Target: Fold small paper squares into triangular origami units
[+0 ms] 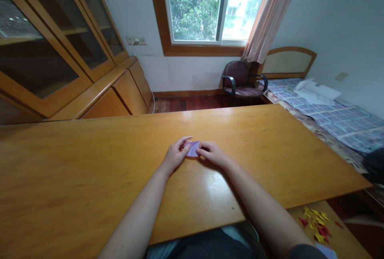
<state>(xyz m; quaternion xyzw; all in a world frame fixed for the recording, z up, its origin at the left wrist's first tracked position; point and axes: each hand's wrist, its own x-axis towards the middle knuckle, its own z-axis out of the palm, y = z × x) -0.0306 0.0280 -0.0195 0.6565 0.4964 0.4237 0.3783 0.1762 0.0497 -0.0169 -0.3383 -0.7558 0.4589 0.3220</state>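
Over one wooden table [90, 175], one left hand [175, 154] and one right hand [215, 154] grasp one purple paper [193, 149] in their fingers [207, 145].

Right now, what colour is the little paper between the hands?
Light purple paper, clearest in the head view.

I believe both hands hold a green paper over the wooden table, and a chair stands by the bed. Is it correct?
Not entirely: the head view shows purple paper, not green. The left hand and right hand do hold it over the wooden table, and a chair stands by the bed.
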